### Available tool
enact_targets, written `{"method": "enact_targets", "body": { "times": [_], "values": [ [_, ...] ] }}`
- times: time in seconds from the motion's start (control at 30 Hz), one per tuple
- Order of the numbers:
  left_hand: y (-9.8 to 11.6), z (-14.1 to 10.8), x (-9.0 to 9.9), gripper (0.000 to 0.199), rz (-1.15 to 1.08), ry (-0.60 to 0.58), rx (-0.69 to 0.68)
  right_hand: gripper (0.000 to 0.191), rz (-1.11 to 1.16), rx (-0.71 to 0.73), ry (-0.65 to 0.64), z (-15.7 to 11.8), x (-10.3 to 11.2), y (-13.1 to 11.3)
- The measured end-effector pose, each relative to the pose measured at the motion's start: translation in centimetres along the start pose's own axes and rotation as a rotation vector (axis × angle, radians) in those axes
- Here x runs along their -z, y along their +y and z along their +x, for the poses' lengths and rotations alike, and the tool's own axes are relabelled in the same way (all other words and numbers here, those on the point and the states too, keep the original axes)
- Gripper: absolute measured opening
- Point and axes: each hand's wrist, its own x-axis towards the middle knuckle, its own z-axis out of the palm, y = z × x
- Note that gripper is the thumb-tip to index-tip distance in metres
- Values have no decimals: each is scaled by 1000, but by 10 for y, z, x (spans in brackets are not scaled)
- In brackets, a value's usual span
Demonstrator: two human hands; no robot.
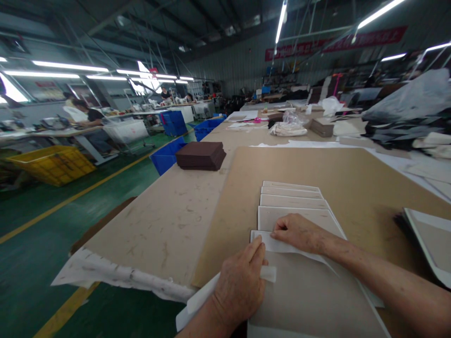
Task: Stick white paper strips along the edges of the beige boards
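Note:
Several grey-beige panels [296, 216] with white edges lie overlapped in a stepped row. The nearest panel [310, 286] is the largest in view, and a white strip [289, 245] runs across its far edge. My right hand [296, 232] is closed, thumb and fingers pinching this strip near its middle. My left hand [241, 277] is closed round a bundle of white strips [202, 295], whose ends stick out on both sides of it. Its fingertips press at the panel's far left corner, on the end of the pinched strip.
A brown board [243, 178] lies under the panels on the long table [151, 220]. Dark brown pieces [200, 156] are stacked at the table's left edge. More white-edged panels [428, 239] stand at right. Blue bins [167, 155] and a yellow bin [52, 164] are at left.

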Motion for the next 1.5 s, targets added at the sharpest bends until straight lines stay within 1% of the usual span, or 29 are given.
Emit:
{"method": "enact_targets", "body": {
  "times": [0.17,0.27,0.33,0.4,0.43,0.5,0.57,0.63,0.7,0.8,0.93,1.03,1.17,1.33,1.5],
  "values": [
    [2,1,3,63,23,-9,5,26,20,4,1,3,-2,-1],
    [4,3,5,61,41,-23,11,22,76,10,-24,-3,5,6],
    [4,3,6,59,54,-37,19,24,159,24,-84,-15,13,18],
    [4,4,6,57,66,-52,21,26,245,23,-138,-35,21,36],
    [3,4,5,57,74,-57,18,24,278,3,-141,-46,24,46],
    [1,4,3,57,96,-54,5,20,327,-86,-85,-70,24,66],
    [-2,4,0,56,127,-24,-22,20,378,-184,7,-91,19,82],
    [-5,4,-4,55,166,29,-65,22,423,-252,96,-105,9,89],
    [-9,5,-7,55,208,81,-115,22,436,-299,176,-111,-1,90],
    [-11,6,-9,55,264,145,-176,21,446,-345,288,-110,-9,85],
    [-11,6,-9,57,324,181,-224,27,494,-335,376,-100,-10,84],
    [-11,7,-8,58,348,184,-239,28,459,-317,410,-93,-8,85],
    [-12,7,-8,57,367,196,-260,29,405,-353,448,-88,-6,81],
    [-10,10,-6,57,396,218,-287,28,328,-383,468,-86,-6,76],
    [-10,11,-5,55,423,226,-297,28,222,-382,476,-81,-7,80]
  ]
}}
